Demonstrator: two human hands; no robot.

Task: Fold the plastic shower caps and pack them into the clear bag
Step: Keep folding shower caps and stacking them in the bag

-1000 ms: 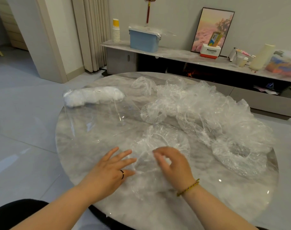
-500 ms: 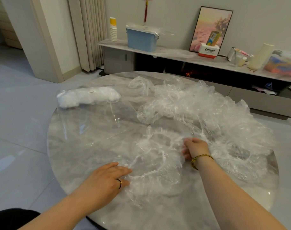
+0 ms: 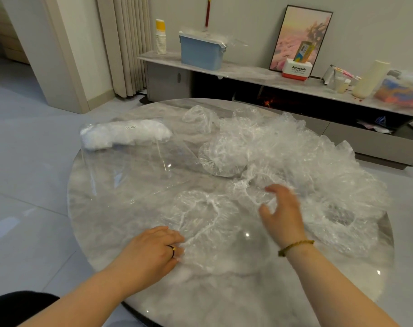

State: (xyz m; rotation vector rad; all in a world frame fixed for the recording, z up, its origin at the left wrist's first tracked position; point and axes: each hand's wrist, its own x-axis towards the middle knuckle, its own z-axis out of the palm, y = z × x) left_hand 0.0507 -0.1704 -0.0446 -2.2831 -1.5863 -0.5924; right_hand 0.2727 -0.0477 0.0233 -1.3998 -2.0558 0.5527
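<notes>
On the desk (image 3: 248,293), far left, the clear bag (image 3: 130,161) lies flat with a white wad of plastic at its far end. My left hand (image 3: 151,251) bends its fingers onto the near rim of a flattened, see-through shower cap (image 3: 200,218); I cannot tell whether it pinches. My right hand (image 3: 282,211) is open with loose fingers at the edge of the crinkled heap of caps (image 3: 299,156).

A thin dark ring with a small gold section (image 3: 172,251) is worn on a finger of the left hand (image 3: 151,252). A slim braided bracelet of olive-gold cord (image 3: 295,246) is worn at the wrist of the right hand (image 3: 282,212). Both forearms (image 3: 94,293) are bare. A patch of black fabric (image 3: 19,305) is seen under the left one; whether it is clothing cannot be told
</notes>
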